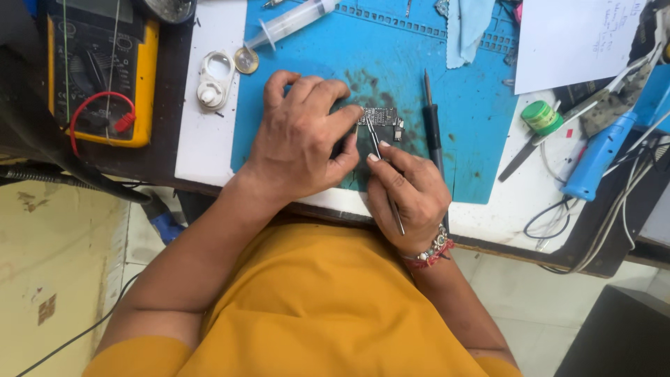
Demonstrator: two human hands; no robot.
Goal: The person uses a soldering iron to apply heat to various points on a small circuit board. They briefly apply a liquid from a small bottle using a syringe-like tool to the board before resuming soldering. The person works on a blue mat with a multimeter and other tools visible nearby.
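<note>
A small circuit board [380, 119] lies on the blue mat [474, 139], near the mat's middle. The left hand [300, 139] rests over the board's left end, fingertips pressing down on it. The right hand [408, 192] pinches a pair of tweezers [380, 164], whose tips touch the board. Just right of the board lies a thin black tool [433, 129]. Farther off, a syringe [293, 21] sits at the mat's far edge, a yellow meter [146, 77] stands at the far left, and a green pot [543, 117] sits to the right.
</note>
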